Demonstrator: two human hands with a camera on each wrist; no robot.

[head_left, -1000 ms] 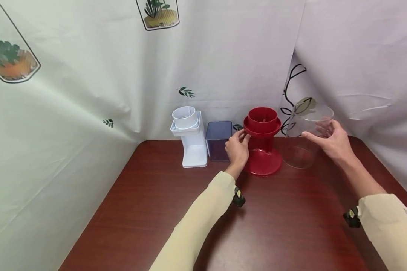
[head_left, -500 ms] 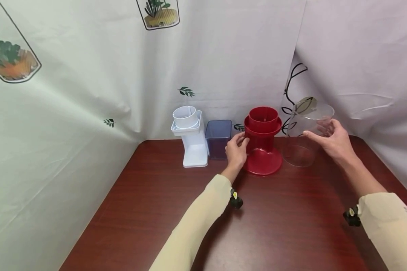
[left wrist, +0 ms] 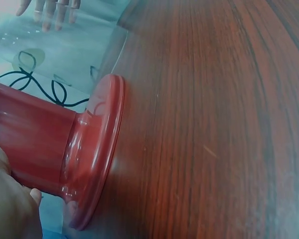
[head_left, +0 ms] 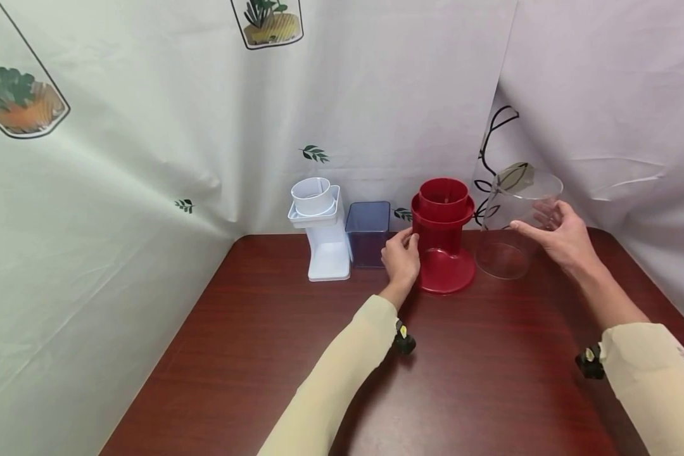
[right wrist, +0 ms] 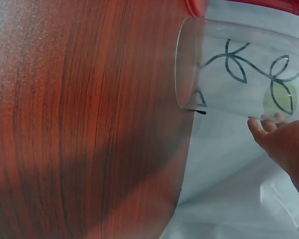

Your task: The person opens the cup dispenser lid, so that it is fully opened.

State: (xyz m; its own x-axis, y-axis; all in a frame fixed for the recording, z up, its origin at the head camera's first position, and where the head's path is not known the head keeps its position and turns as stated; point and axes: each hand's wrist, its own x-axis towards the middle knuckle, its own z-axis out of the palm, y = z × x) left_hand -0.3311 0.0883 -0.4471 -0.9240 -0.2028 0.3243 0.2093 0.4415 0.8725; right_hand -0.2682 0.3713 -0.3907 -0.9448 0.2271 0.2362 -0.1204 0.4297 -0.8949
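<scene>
A red plastic stand (head_left: 440, 237) rises from a round base, with a dish and a ring-shaped cup on top. At its left side my left hand (head_left: 401, 256) holds the column, thumb in front and some fingertips hidden behind; the left wrist view shows the hand against the red column (left wrist: 32, 132). To the right stands a clear cylinder (head_left: 504, 237), upright on the table. My right hand (head_left: 564, 237) holds the cylinder's right side near its upper part, thumb in front, fingers visible through the clear wall. In the right wrist view the clear cylinder (right wrist: 239, 64) lies along the fingers.
A white stand (head_left: 325, 237) with a ring-shaped cup sits left on the dark red wooden table (head_left: 462, 373). Beside it is a translucent blue-grey square container (head_left: 368, 234). A printed white cloth (head_left: 376, 95) hangs right behind them all.
My left hand has slid slightly down the left side of the red stand, from beneath the dish to lower on the column. My right hand and the cylinder have barely moved.
</scene>
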